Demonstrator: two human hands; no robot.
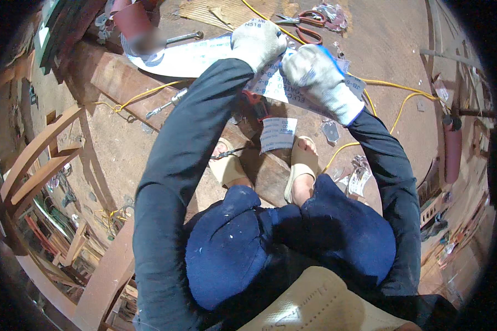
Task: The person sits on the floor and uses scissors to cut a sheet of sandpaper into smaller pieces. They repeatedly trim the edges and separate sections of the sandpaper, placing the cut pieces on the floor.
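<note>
Both my hands wear whitish knit gloves and meet above a sheet of sandpaper (276, 83), its white printed back facing up. My left hand (258, 43) is closed on the sheet's upper part. Just right of it, my right hand (317, 77) is closed on the sheet too; its fingertips are hidden. To the left stretches a long white strip of sandpaper (176, 59), ending near a reddish-brown sandpaper roll (131, 21). A smaller sandpaper piece (279, 134) lies between my feet. Scissors with red-orange handles (305, 21) rest beyond my hands.
A wrench (185, 37) lies beside the strip. A yellow cord (408, 99) winds over the floor. Curved wooden parts (44, 154) stand at the left. A reddish cylinder (453, 149) is at the right. A wooden board (121, 80) lies under the strip.
</note>
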